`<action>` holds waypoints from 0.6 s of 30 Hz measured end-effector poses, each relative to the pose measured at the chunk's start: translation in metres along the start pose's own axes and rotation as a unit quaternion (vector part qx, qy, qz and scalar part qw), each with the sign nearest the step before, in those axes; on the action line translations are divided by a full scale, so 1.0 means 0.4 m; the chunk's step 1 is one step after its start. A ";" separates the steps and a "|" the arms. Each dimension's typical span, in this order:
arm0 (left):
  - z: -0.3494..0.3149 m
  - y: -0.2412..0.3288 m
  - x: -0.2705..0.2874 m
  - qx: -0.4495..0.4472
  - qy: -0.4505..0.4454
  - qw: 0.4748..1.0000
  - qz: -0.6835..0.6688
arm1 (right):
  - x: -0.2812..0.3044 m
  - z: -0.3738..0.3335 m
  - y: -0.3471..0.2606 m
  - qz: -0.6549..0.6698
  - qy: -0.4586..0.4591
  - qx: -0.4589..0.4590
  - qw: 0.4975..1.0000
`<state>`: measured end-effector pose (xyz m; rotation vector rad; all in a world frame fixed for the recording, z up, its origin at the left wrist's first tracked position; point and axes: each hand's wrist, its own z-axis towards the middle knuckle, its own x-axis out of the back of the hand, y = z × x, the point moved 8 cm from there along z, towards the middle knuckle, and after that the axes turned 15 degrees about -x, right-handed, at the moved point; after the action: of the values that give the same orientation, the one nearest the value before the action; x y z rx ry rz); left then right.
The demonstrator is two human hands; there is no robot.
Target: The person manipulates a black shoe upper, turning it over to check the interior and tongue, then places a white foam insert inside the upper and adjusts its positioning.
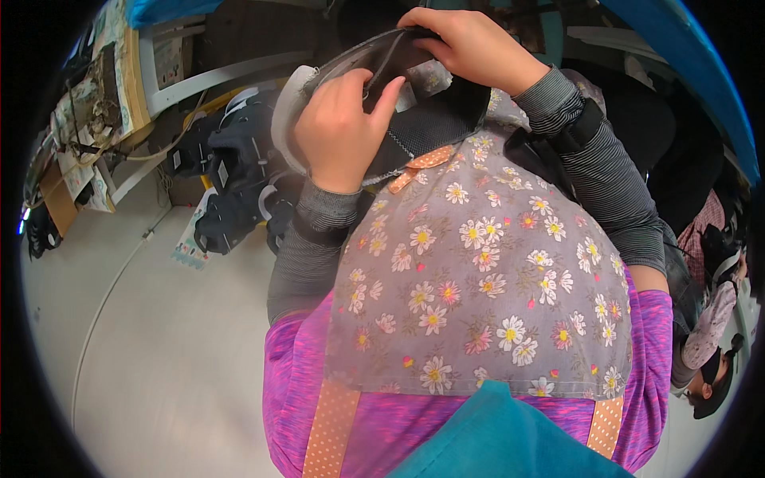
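Both hands working a dark shoe upper [414, 119].
Left hand [344, 127] is pinching its grey edge; right hand [470, 44] is gripping the far rim; careful alignment seems needed.

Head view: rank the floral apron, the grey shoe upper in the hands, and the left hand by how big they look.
1. Floral apron, by far the largest.
2. Grey shoe upper, partly hidden by both hands.
3. Left hand.
The last two look close in size, and the fisheye lens and nearness make that order unsure.

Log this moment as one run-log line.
left hand: pinching grey shoe upper | right hand: gripping its top edge | floral apron below | dark shoes piled to the left
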<state>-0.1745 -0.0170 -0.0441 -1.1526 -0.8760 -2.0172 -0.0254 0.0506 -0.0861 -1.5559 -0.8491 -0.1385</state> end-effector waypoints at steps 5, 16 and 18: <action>0.000 0.000 -0.011 -0.022 -0.047 0.998 0.028 | 0.010 -0.005 -0.046 -0.008 -0.015 0.071 0.997; -0.007 -0.034 0.000 0.023 0.016 1.000 -0.005 | -0.003 0.010 -0.018 0.002 -0.005 0.062 0.998; -0.005 -0.038 0.002 0.063 0.025 0.998 -0.005 | -0.006 0.008 -0.017 0.004 -0.008 0.069 0.998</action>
<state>-0.1879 -0.0103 -0.0476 -1.0264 -0.9715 -1.9605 -0.0324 0.0521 -0.0823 -1.4317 -0.8469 -0.0603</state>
